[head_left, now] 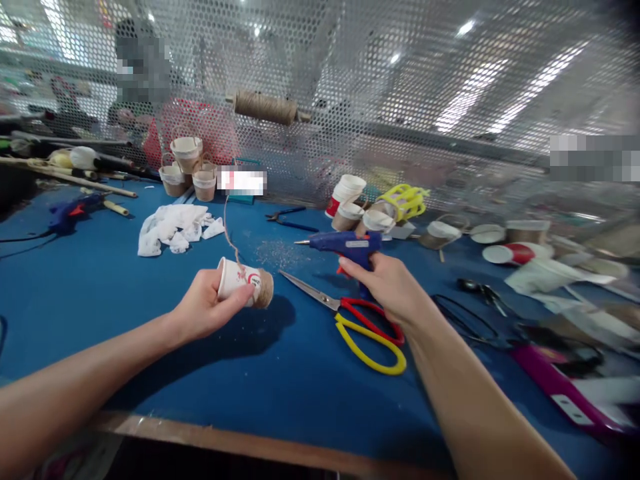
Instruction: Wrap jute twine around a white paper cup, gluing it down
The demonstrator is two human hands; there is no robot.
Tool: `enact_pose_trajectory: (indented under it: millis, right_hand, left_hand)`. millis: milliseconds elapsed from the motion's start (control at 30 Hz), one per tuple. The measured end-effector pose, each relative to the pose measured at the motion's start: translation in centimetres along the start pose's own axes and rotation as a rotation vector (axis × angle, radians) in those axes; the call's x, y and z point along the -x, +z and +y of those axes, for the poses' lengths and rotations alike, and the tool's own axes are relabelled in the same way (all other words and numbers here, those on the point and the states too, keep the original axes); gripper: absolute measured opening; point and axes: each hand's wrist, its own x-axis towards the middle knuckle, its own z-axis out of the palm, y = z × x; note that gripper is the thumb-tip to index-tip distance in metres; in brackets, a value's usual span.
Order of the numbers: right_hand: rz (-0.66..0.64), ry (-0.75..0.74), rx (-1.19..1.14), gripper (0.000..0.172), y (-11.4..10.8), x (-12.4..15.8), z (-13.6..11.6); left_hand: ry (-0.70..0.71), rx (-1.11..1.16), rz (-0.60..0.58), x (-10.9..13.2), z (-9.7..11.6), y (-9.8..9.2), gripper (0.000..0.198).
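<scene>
My left hand (213, 303) is closed around a white paper cup (230, 279), tipped on its side with its open mouth to the left. Brown twine (265, 291) is wound round the cup's base end, and a loose strand rises from the cup toward the back. In my right hand (383, 280) is a blue glue gun (345, 244), gripped by its handle, its nozzle pointing left above the table. Below it lies a pair of scissors (330, 303) with one red and one yellow handle, blades toward the cup.
A twine spool (265, 108) hangs on the perforated metal screen. Twine-wrapped cups (186, 153), crumpled white cloth (175, 227) and pliers (290, 219) lie behind. Another glue gun (75, 212) rests at left. Cups, scraps and a purple object (560, 387) crowd the right.
</scene>
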Motion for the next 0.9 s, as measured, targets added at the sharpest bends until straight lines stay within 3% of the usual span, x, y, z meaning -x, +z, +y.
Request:
enact_pose_trajectory:
  millis: [167,300,433,600,667,700,800,900]
  right_hand:
    - [-0.032,0.082,0.103,0.031,1.4,-3.8,3.0]
    - [-0.029,0.065,0.181,0.031,1.7,-4.4,3.5]
    - [-0.064,-0.081,0.159,0.026,2.0,-2.9,0.8]
    - [-0.459,-0.319,-0.036,0.041,4.2,0.5,-4.9]
    - [-0.71,-0.362,-0.284,0.045,5.3,1.5,-6.5]
    - [-0.745,-0.355,-0.383,0.041,5.7,1.9,-7.0]
    - [-0.639,-0.275,-0.612,0.024,6.3,2.7,-7.5]
    - [-0.482,-0.219,-0.715,0.013,5.8,3.1,-7.2]
  left_hand:
    - [0.216,-0.103,-0.001,0.2,-0.1,0.1,0.028]
    - [0.351,-0.151,-0.005,0.2,0.1,0.2,0.031]
    - [0.413,-0.17,0.0,0.2,0.4,0.3,0.031]
    - [0.479,-0.169,-0.04,0.5,0.7,0.4,0.027]
    - [0.48,-0.162,-0.061,0.5,0.7,0.5,0.027]
    - [0.465,-0.157,-0.069,0.6,0.7,0.5,0.027]
    - [0.341,-0.109,-0.095,0.5,0.6,0.4,0.026]
    - [0.111,0.037,-0.132,0.4,0.6,0.3,0.023]
